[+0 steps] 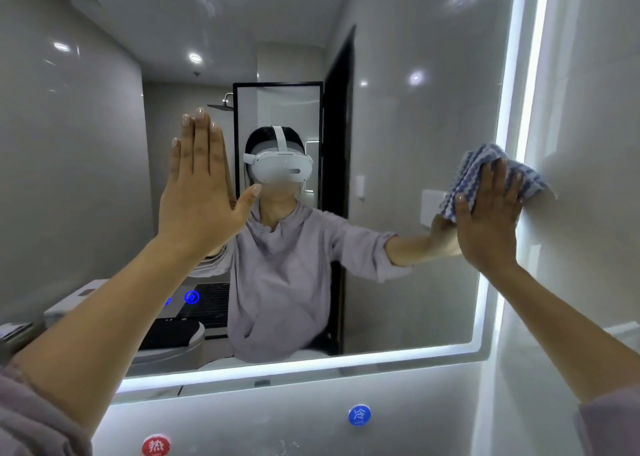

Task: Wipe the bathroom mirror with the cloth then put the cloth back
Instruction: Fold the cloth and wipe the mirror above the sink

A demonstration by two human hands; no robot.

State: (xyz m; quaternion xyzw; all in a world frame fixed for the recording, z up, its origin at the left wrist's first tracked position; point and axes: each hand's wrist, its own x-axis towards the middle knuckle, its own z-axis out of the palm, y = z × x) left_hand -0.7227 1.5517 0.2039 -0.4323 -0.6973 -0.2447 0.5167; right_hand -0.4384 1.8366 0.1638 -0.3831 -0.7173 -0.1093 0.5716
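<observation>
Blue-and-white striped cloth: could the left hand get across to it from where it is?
Probably yes. The left hand lies flat and empty on the mirror, nothing between it and the blue-and-white striped cloth under the right hand; a long sideways stretch, though.

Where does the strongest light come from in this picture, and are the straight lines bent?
Head view: brightest is the lit strip around the mirror, right and bottom edges; small ceiling lights reflect as glare spots. The wide angle bows the mirror's edges. The cloth under the right hand stays sharp.

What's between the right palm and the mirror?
The striped cloth, pressed flat under the right hand at the mirror's lit right edge, in the head view.
</observation>
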